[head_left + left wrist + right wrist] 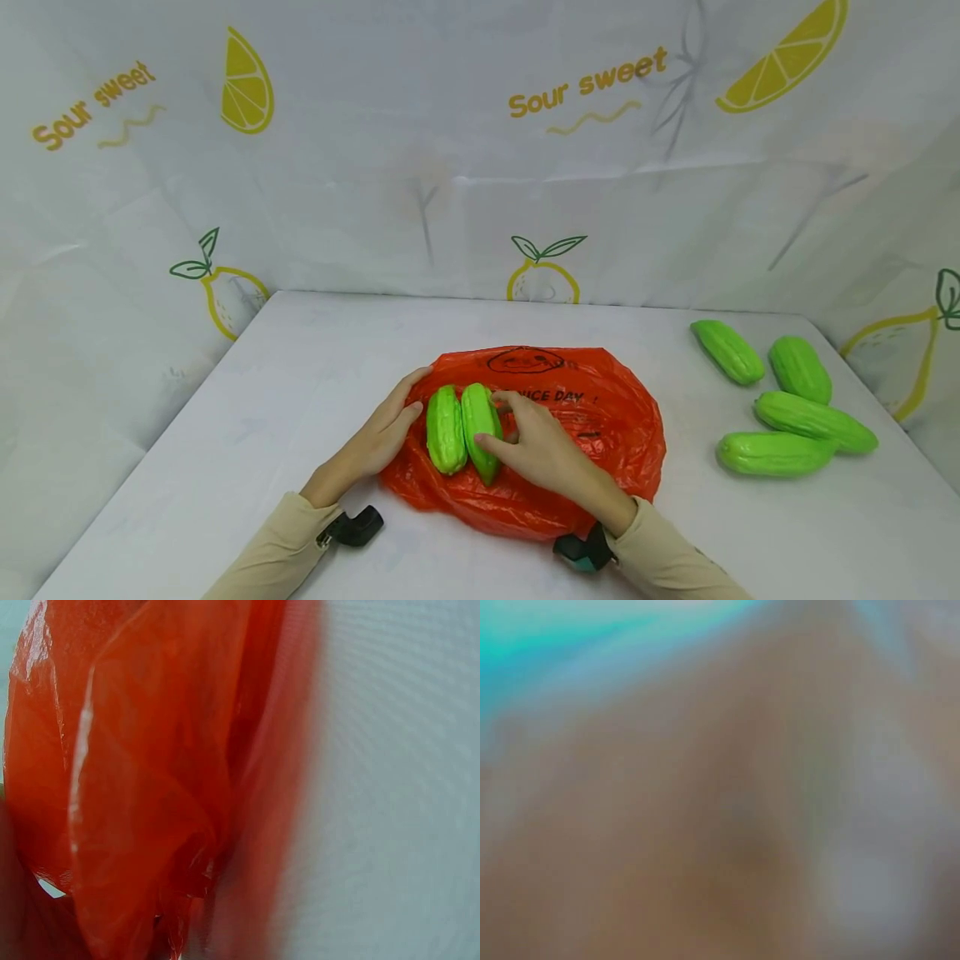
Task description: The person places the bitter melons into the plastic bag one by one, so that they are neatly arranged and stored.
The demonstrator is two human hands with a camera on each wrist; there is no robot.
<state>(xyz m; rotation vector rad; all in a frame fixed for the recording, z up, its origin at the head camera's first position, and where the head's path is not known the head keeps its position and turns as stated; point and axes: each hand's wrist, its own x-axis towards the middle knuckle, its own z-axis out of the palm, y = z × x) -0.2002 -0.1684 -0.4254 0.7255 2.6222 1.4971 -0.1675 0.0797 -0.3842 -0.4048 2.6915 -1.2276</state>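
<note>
In the head view, two ribbed, light-green, cucumber-shaped vegetables lie side by side on a red plastic bag. My right hand holds the right vegetable, its thumb on the near part and fingertips along the right side. Beside the left vegetable, my left hand rests against the bag's left edge with fingers extended and thumb apart from them. Crumpled red plastic fills much of the left wrist view. The right wrist view is too blurred to tell anything apart.
Several more green vegetables lie on the right side of the white table. A white cloth printed with lemons stands behind the table. Black wrist devices sit under both forearms.
</note>
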